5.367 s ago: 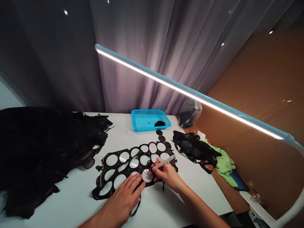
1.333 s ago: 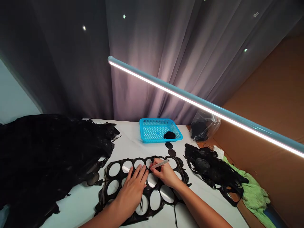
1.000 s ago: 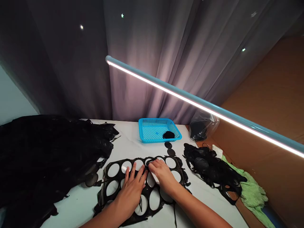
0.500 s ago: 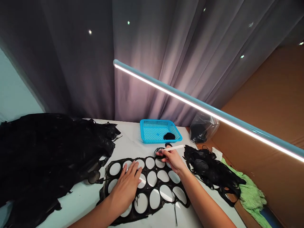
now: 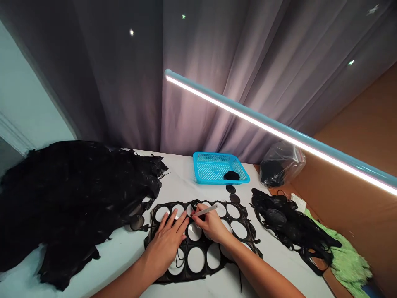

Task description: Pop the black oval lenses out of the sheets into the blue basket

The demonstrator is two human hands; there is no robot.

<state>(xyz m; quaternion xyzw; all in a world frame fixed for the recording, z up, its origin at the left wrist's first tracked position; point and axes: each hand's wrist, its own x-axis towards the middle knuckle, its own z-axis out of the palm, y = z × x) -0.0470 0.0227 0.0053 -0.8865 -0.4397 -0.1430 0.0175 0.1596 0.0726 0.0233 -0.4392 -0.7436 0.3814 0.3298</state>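
Note:
A black sheet full of round holes [image 5: 201,245] lies on the white table, the table showing through the holes. My left hand [image 5: 169,240] rests flat on its left part, fingers spread and holding nothing. Closed around a slim whitish stick-like tool [image 5: 207,210], my right hand [image 5: 211,223] is over the upper middle of the sheet, just right of my left fingertips. The tool's working tip is hidden by my fingers, so its exact kind is unclear. Thin black strands [image 5: 195,203] curl beside the right fingertips. Two black discs [image 5: 231,189] lie beyond the sheet.
A blue plastic basket [image 5: 198,180] with black discs [image 5: 231,176] inside stands at the back. Large black sheets [image 5: 74,198] are heaped at left. Black scraps [image 5: 282,219], a green cloth [image 5: 349,256] and a clear bag [image 5: 281,165] are at right. A lit tube lamp [image 5: 263,120] crosses above.
My right hand has come left and nearer, from the sheet's far edge to beside my left hand, still holding the tool. Two discs now lie visible near the basket. The view has shifted slightly.

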